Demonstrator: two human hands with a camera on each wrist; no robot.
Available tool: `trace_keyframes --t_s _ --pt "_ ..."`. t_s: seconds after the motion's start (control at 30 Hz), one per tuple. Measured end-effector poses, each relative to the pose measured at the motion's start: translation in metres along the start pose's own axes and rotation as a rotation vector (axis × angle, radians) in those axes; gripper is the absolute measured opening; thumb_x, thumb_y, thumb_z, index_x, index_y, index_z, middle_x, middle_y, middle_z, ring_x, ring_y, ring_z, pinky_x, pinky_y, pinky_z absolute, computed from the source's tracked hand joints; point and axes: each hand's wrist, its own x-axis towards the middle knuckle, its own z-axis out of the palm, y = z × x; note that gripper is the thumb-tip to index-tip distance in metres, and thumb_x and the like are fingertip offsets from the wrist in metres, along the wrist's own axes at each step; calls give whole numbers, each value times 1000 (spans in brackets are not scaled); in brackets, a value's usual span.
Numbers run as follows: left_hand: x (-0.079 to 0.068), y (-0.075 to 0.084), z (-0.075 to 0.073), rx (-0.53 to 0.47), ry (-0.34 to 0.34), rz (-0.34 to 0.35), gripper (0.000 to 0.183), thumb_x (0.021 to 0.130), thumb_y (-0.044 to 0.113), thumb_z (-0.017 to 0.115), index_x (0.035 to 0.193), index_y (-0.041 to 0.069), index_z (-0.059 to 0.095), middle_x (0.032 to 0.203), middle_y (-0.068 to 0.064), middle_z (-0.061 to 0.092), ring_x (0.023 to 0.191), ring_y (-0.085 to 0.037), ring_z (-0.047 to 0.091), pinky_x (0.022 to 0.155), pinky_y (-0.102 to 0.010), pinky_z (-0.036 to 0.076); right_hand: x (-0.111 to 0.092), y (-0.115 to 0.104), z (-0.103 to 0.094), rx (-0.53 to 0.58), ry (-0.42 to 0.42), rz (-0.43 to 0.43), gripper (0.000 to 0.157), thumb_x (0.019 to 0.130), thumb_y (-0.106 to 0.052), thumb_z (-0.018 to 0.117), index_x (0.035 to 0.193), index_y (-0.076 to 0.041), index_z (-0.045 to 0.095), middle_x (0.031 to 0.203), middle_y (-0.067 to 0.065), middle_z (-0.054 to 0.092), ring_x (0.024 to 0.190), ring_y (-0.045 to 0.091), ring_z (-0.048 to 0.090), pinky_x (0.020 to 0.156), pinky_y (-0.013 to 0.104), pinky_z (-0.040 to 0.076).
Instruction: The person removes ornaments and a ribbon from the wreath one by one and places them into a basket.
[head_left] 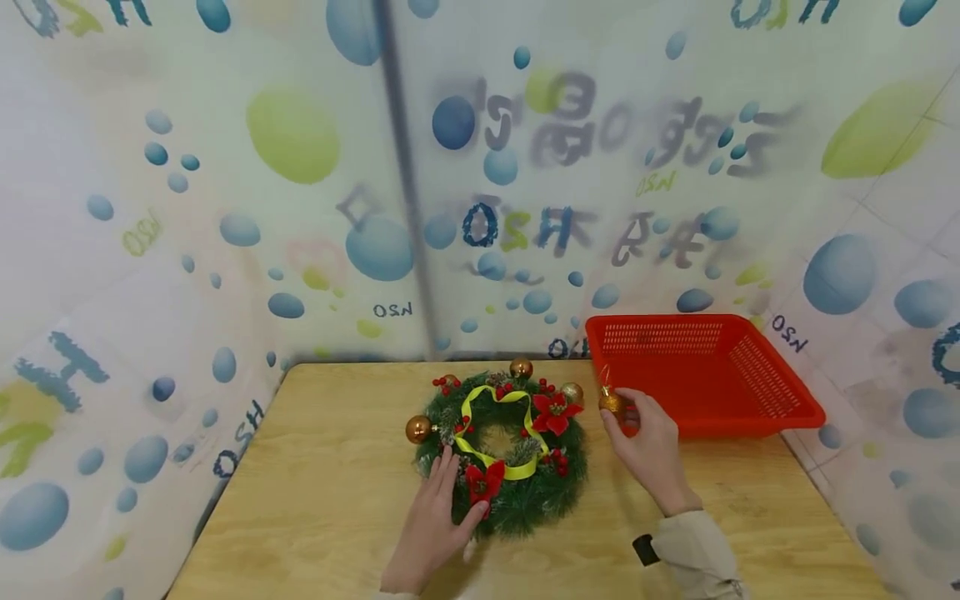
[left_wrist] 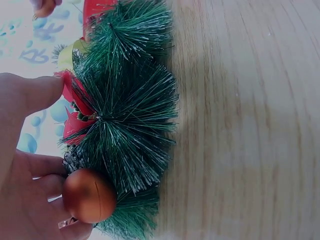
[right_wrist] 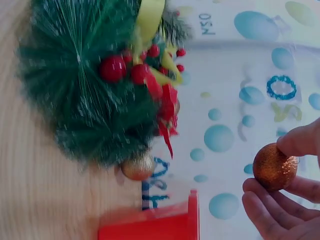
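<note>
A green Christmas wreath [head_left: 517,508] lies on the table, trimmed with red poinsettias [head_left: 553,414], red berries, a yellow ribbon [head_left: 521,472] and several baubles around its edge. My left hand [head_left: 431,521] rests on the wreath's left front side, its fingers extended and the thumb by a red poinsettia [left_wrist: 77,127]. Near those fingers sits a shiny copper bauble [left_wrist: 90,196]. Between thumb and fingertips my right hand [head_left: 651,446] pinches a glittery gold bauble [right_wrist: 274,167], held in the air right of the wreath. A hanging loop stands up from that bauble.
A red plastic basket [head_left: 802,412] with slotted sides stands at the back right of the wooden table [head_left: 315,483], just behind my right hand. Behind the table hangs a pale curtain [head_left: 330,242] with blue and green dots.
</note>
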Motion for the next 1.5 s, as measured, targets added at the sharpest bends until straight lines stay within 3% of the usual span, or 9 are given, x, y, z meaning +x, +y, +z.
trace_keyframes --t_s 0.2,0.3,0.4,0.47,0.67,1.13,1.37,1.5 --pt "-8 -2 -7 -7 3 -44 81 97 52 63 149 -7 43 161 -26 34 142 -51 40 106 -70 42 16 11 4 -20 32 -13 34 86 -7 79 115 6 67 99 19 71 80 31 72 69 47 63" --pt "-5 0 -6 -16 -9 -48 81 97 53 62 149 -6 43 161 -26 33 142 -51 40 105 -71 42 24 23 -2 -31 49 7 34 87 -8 78 115 6 67 99 21 71 81 33 72 71 23 61" --pt "-2 1 -3 -28 -15 -35 81 97 52 63 150 -6 43 161 -26 33 142 -51 40 104 -72 42 29 34 -11 -42 55 41 34 88 -11 77 116 6 66 101 22 71 81 35 73 72 -1 45" --pt "-1 1 -2 -39 -17 -29 80 97 51 63 149 -6 43 161 -27 33 142 -52 40 104 -73 42 32 40 -16 -40 59 62 34 89 -12 76 116 6 66 102 23 71 82 37 73 72 -7 35" --pt "2 2 1 -59 -20 -24 81 96 52 64 149 -7 43 160 -28 34 141 -54 40 102 -74 43 39 50 -29 -57 65 83 33 91 -13 74 115 9 65 101 25 70 81 39 72 70 -6 36" --pt "3 1 0 -59 -52 -72 86 93 56 66 149 -6 44 160 -26 36 140 -52 42 101 -73 43 64 69 -35 -92 68 100 32 92 -15 74 113 8 65 102 27 70 82 39 72 69 -4 35" --pt "3 1 0 -51 -44 -63 86 92 55 67 147 -7 46 158 -28 37 139 -53 43 101 -73 44 73 85 -38 -127 52 132 33 93 -18 72 113 8 65 101 27 71 84 39 71 69 15 47" --pt "4 0 0 -42 -50 -58 87 91 55 69 147 -7 46 158 -29 38 138 -54 43 101 -73 44 75 94 -41 -135 38 175 35 94 -19 71 115 8 64 104 29 71 85 39 69 67 20 49"
